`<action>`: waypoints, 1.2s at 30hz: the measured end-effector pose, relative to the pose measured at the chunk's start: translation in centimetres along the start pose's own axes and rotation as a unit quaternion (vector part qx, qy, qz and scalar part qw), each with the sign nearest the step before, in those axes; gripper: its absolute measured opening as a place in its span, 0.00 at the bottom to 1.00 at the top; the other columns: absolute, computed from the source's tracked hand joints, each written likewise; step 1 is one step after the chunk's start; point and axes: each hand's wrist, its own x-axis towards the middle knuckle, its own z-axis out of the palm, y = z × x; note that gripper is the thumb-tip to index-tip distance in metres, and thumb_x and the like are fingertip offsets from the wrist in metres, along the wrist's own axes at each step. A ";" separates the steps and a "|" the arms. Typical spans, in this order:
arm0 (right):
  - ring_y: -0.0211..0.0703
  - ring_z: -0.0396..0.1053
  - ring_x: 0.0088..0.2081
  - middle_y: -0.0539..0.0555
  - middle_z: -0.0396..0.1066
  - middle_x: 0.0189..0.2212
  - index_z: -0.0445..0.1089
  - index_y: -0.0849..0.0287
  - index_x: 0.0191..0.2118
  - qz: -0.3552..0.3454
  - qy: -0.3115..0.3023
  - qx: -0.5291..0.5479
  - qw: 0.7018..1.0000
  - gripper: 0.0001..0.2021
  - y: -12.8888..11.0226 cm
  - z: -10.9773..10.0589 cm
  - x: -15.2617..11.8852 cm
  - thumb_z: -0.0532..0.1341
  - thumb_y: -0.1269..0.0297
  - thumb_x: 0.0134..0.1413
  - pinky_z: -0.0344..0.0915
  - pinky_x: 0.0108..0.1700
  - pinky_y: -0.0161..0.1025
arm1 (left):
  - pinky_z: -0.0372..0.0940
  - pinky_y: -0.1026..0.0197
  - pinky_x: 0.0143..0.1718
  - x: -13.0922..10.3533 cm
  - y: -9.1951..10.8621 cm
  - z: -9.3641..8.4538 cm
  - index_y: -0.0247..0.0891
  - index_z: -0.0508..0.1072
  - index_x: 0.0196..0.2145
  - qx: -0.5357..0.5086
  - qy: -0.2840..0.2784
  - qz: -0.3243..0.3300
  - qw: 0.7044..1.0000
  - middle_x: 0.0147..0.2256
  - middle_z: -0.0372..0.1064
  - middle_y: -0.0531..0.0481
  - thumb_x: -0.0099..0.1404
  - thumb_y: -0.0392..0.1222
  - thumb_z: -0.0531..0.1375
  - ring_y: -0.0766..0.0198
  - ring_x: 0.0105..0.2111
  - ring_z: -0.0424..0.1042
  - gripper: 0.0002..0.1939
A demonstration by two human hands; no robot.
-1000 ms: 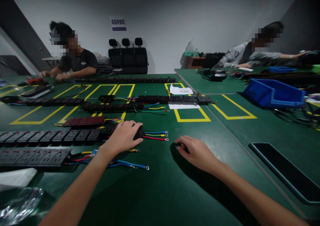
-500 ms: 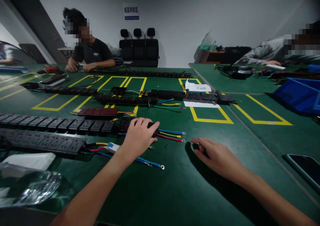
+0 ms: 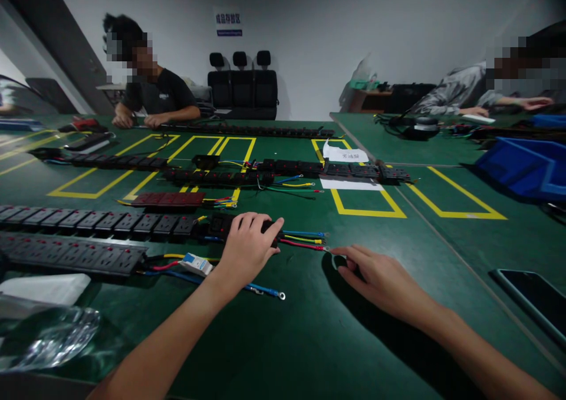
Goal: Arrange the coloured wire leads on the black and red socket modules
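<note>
Left hand (image 3: 250,241): one, palm down over a black end block (image 3: 217,224), fingers moderately spread and curved; the firmness of its hold cannot be told. Right hand (image 3: 375,273): one, thumb and index finger parted, nothing seen between them; index fingertip at the ring terminal (image 3: 327,249) of the red wire (image 3: 303,245), contact uncertain.

Wires leaving the block to the right of the left hand: three, namely that red one, one blue and one yellow-green. Black socket strips left of the left hand: two, the farther strip (image 3: 101,220) and the nearer strip (image 3: 75,251). Dark red strip (image 3: 168,199), beyond the left hand: one. Phone (image 3: 533,300), right of the right hand: one.

Containers: one blue bin (image 3: 526,173), beyond and right of the right hand; contents not discernible.
</note>
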 end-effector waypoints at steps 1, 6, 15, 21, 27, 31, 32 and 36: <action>0.41 0.72 0.29 0.53 0.75 0.34 0.72 0.51 0.55 -0.003 -0.004 -0.003 1.000 0.15 0.0 -0.1 0.0 0.57 0.64 0.64 0.62 0.31 0.38 | 0.61 0.44 0.55 0.0 0.0 0.1 0.44 0.66 0.64 -0.002 0.004 -0.002 1.000 0.54 0.69 0.41 0.63 0.46 0.69 0.46 0.54 0.66 0.33; 0.41 0.73 0.30 0.53 0.75 0.35 0.70 0.52 0.56 -0.009 -0.014 -0.021 1.000 0.15 0.0 -0.2 -0.2 0.55 0.64 0.67 0.63 0.32 0.38 | 0.58 0.41 0.60 -0.2 0.5 0.2 0.40 0.64 0.65 -0.004 0.002 -0.015 1.000 0.55 0.67 0.39 0.63 0.49 0.69 0.46 0.56 0.65 0.36; 0.41 0.73 0.28 0.53 0.75 0.34 0.71 0.52 0.55 -0.028 -0.001 -0.032 0.999 0.15 0.2 -0.2 -0.2 0.56 0.61 0.67 0.63 0.28 0.36 | 0.56 0.41 0.63 -0.4 0.6 0.0 0.36 0.63 0.65 -0.021 0.002 -0.020 1.000 0.56 0.67 0.39 0.65 0.46 0.65 0.47 0.57 0.64 0.33; 0.41 0.73 0.27 0.53 0.75 0.32 0.72 0.53 0.55 -0.034 0.006 -0.029 0.999 0.15 0.3 -0.2 -0.2 0.56 0.60 0.67 0.62 0.27 0.36 | 0.56 0.42 0.63 -0.4 0.7 0.0 0.36 0.66 0.62 -0.018 0.003 -0.021 1.000 0.55 0.67 0.39 0.66 0.45 0.63 0.47 0.56 0.64 0.29; 0.41 0.73 0.29 0.52 0.75 0.33 0.71 0.52 0.55 -0.017 -0.009 -0.032 0.999 0.14 0.2 -0.3 -0.1 0.56 0.62 0.67 0.62 0.29 0.37 | 0.56 0.41 0.62 -0.3 0.7 0.2 0.37 0.67 0.62 -0.012 0.007 -0.022 1.000 0.55 0.68 0.39 0.66 0.45 0.64 0.47 0.56 0.65 0.28; 0.41 0.73 0.29 0.53 0.75 0.34 0.72 0.53 0.54 -0.015 -0.014 -0.037 0.999 0.14 -0.1 -0.4 0.0 0.56 0.64 0.66 0.63 0.31 0.37 | 0.57 0.41 0.62 -0.2 0.6 0.3 0.36 0.67 0.62 -0.012 0.008 -0.019 1.000 0.55 0.68 0.39 0.66 0.44 0.64 0.46 0.56 0.65 0.28; 0.41 0.73 0.30 0.53 0.75 0.35 0.71 0.54 0.54 -0.015 -0.018 -0.038 0.999 0.14 -0.1 -0.5 0.0 0.56 0.65 0.66 0.64 0.32 0.37 | 0.57 0.41 0.62 -0.2 0.5 0.4 0.36 0.67 0.62 -0.011 0.009 -0.018 1.000 0.55 0.68 0.39 0.66 0.44 0.64 0.46 0.56 0.65 0.29; 0.42 0.74 0.32 0.54 0.77 0.38 0.72 0.54 0.54 -0.010 -0.025 -0.036 0.999 0.14 -0.4 -0.7 0.0 0.55 0.65 0.66 0.65 0.34 0.38 | 0.57 0.41 0.62 -0.2 0.5 0.4 0.36 0.67 0.62 -0.007 0.015 -0.009 1.000 0.55 0.68 0.38 0.66 0.44 0.64 0.46 0.56 0.65 0.28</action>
